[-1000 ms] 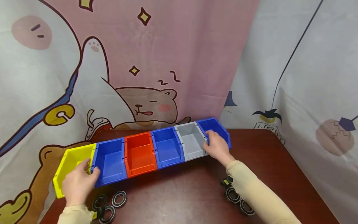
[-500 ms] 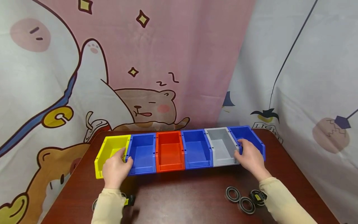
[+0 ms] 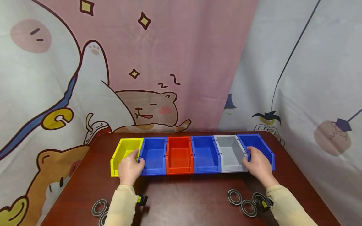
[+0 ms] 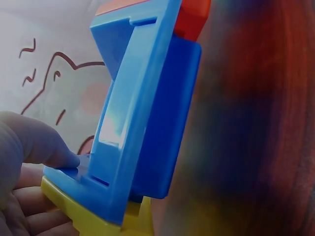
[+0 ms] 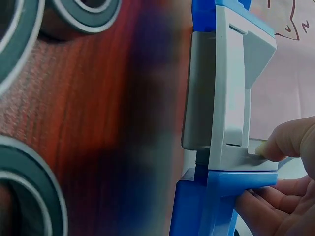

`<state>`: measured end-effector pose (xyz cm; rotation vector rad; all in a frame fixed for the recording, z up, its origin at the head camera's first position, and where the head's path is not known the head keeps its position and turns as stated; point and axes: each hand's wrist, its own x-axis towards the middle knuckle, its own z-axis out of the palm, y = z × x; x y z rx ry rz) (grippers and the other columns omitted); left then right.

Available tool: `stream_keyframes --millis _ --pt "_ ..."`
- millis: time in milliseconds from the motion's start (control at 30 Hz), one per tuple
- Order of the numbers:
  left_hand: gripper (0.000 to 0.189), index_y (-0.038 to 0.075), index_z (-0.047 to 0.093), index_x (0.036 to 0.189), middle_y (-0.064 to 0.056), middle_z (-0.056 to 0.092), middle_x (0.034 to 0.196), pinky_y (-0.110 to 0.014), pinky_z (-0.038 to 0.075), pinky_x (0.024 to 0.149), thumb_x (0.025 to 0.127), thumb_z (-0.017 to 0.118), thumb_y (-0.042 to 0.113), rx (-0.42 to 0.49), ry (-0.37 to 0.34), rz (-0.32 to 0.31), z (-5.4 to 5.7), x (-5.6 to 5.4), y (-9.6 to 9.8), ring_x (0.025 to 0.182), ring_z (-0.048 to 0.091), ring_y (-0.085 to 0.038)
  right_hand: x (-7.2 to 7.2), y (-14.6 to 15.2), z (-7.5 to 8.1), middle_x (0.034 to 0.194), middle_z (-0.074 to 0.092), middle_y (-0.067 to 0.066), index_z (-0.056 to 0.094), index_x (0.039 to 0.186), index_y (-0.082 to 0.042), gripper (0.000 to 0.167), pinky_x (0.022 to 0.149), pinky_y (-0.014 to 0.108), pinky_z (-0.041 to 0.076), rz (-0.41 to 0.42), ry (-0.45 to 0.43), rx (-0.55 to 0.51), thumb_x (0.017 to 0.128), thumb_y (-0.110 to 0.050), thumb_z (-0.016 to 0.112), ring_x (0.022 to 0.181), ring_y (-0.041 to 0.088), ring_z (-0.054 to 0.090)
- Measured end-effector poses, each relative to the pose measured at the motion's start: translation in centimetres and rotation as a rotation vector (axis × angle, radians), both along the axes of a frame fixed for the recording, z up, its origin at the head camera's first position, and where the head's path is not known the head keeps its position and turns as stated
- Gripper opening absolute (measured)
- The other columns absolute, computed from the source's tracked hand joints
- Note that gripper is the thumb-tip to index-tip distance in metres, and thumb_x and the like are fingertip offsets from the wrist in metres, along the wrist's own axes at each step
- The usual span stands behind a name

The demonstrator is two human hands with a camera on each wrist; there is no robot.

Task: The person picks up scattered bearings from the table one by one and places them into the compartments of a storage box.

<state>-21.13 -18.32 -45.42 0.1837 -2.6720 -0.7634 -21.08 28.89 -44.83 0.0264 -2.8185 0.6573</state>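
Plastic six-bin row [image 3: 179, 169] | left hand [image 3: 131, 168]: grip pinching row | right hand [image 3: 259, 165]: likewise

Smooth plastic bins [image 3: 179, 158], metal rings [image 3: 234, 203], glossy wood-look table [image 3: 186, 196], cloth backdrop [image 3: 209, 62]

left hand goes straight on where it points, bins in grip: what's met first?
Likely the printed curtain behind the storage bins the left hand grips; depth is unclear.
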Motion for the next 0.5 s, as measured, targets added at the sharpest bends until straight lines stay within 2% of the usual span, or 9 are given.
stream_keyframes --millis 500 --pt "0.048 -0.007 0.062 0.127 -0.027 0.066 0.117 -0.057 0.052 0.080 0.085 0.070 0.015 0.015 0.001 0.008 -2.2 -0.7 -1.0 0.098 0.065 -0.046 -0.3 -1.0 -2.0 0.108 0.062 0.033 0.054 0.122 0.016 0.051 0.079 0.058 0.050 0.034 0.009 -0.021 0.082 -0.011 0.069 0.097 0.045 0.061"
